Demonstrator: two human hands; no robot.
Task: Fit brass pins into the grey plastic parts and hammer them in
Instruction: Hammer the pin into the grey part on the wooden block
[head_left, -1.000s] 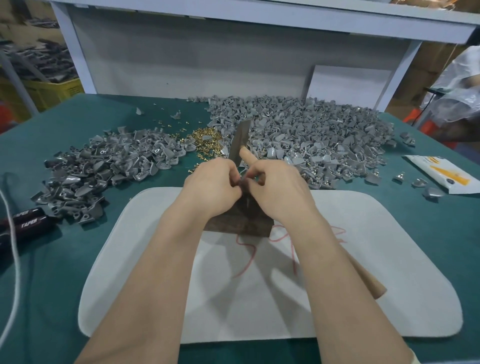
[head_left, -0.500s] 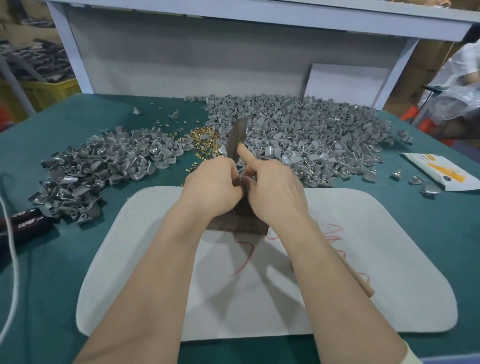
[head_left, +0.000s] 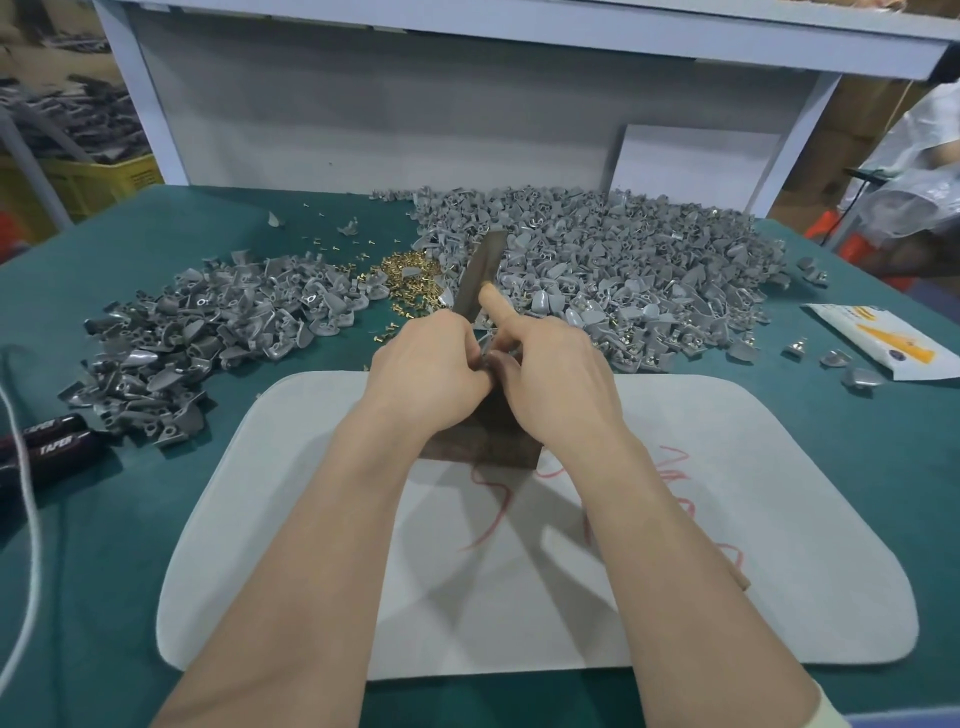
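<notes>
My left hand and my right hand meet over a dark block at the far edge of a white mat. Between their fingertips they pinch a small grey part, mostly hidden. My right hand also grips a hammer: its metal head sticks forward with my index finger along it, and its wooden handle end shows under my forearm. Brass pins lie heaped just beyond my hands. Grey parts form one pile on the left and a bigger pile on the right.
Black tool handles and a white cord lie at the left table edge. A white and yellow packet and three loose parts are on the right. A white board leans at the back.
Both hands stay together over the block with barely any movement. The hammer's handle end has drawn a little further under my right forearm.
</notes>
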